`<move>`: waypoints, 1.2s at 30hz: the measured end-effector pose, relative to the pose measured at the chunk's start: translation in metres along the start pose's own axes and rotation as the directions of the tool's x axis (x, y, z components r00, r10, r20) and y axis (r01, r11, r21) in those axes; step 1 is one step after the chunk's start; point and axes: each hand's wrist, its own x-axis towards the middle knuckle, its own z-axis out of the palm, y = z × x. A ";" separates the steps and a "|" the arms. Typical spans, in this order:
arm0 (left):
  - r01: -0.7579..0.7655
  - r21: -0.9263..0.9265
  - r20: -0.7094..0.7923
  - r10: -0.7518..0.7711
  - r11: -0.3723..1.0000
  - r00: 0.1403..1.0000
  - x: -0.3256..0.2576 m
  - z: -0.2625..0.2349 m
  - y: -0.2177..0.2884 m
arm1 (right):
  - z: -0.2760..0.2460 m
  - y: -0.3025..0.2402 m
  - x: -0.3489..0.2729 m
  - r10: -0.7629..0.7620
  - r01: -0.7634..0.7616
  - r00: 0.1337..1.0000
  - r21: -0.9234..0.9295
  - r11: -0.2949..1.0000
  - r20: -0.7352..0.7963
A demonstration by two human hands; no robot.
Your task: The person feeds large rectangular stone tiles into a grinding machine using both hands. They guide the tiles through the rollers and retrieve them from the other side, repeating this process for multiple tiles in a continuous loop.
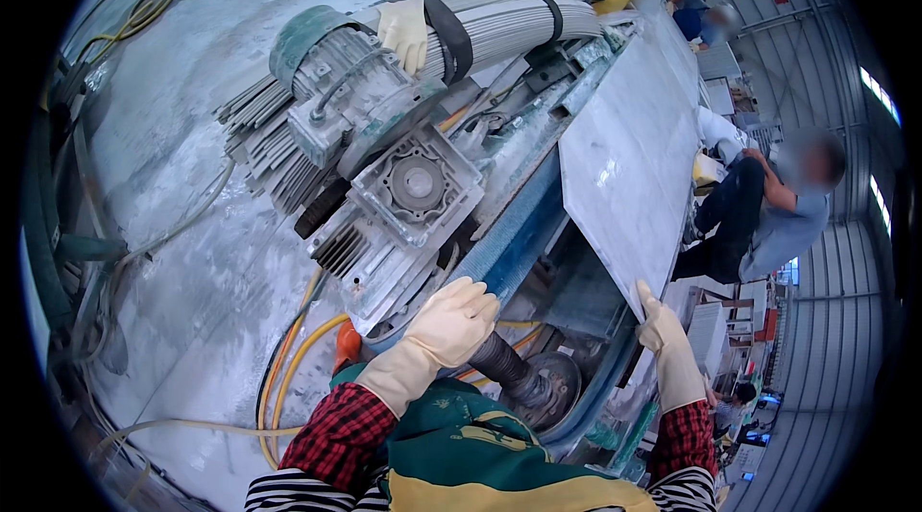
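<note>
My left hand (434, 336), in a cream rubber glove, is near the blue belt edge (514, 257) of a machine; nothing shows in it and its fingers are loosely extended. At the near corner of a large pale slab (629, 161), my right hand (663, 329), gloved alike, grips the edge, thumb along it. The slab lies tilted in the picture above the blue belt. Left of the belt stands a grey motor (336, 70) with a square gearbox (416, 183). Below my left hand are a dark ribbed hose (504, 368) and a round metal base (552, 392).
A bundle of pale strips (509, 17) strapped with black bands lies behind the motor, with a spare cream glove (403, 32) on it. Yellow hoses (298, 358) trail across the wet floor (197, 253). A co-worker (768, 209) is beyond the slab at right.
</note>
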 end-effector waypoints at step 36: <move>-0.562 0.254 0.435 0.426 0.788 0.793 0.189 0.094 0.133 | 0.026 -0.018 -0.008 0.112 -0.070 0.992 0.513 0.856 -0.051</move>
